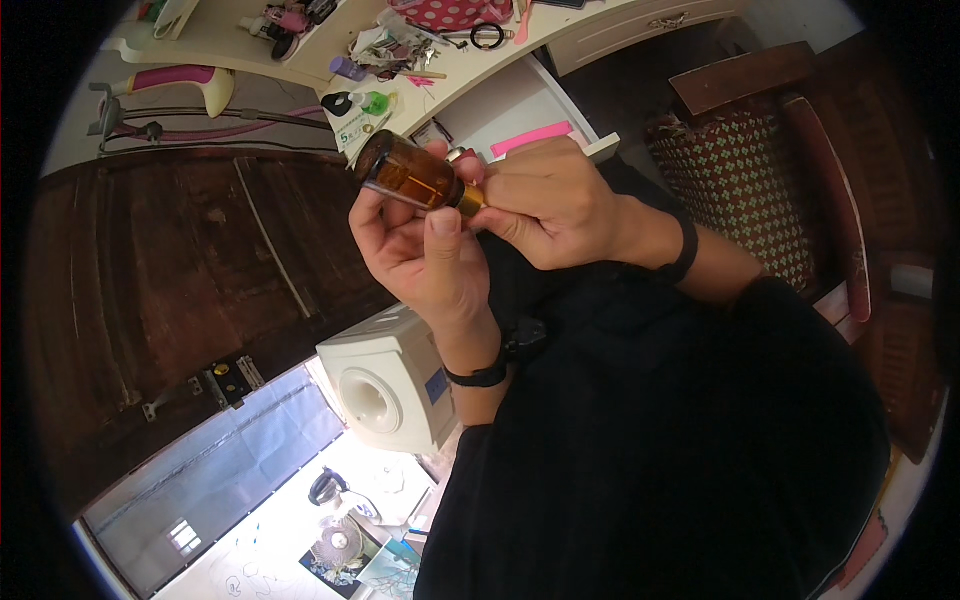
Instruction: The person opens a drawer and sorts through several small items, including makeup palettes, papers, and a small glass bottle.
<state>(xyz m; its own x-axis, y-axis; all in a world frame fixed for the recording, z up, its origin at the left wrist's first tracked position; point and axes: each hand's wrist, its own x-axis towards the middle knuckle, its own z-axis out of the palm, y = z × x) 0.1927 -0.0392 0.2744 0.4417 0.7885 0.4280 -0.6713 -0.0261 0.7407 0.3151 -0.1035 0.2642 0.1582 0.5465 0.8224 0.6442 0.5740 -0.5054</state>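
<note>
An amber glass bottle (415,175) lies tilted between my hands, its base toward the upper left. It has a gold-coloured collar (470,199) at its neck. My left hand (425,245) holds the bottle's body, with the thumb on the near side and the fingers behind it. My right hand (555,205) is closed round the neck end just beyond the collar, so the cap is hidden in its fingers. Both wrists wear black bands. Behind the hands stands a pulled-out white drawer (585,108) with a bright pink strip (530,138) in it.
A cream dressing table (460,75) carries a polka-dot pink bag (455,12), a black ring (487,37), a small green bottle (375,102) and clutter. A pink-and-white hair dryer (190,82) hangs left. A patterned chair (730,185) stands right, a dark wooden door (150,290) left, a white washing machine (385,385) below.
</note>
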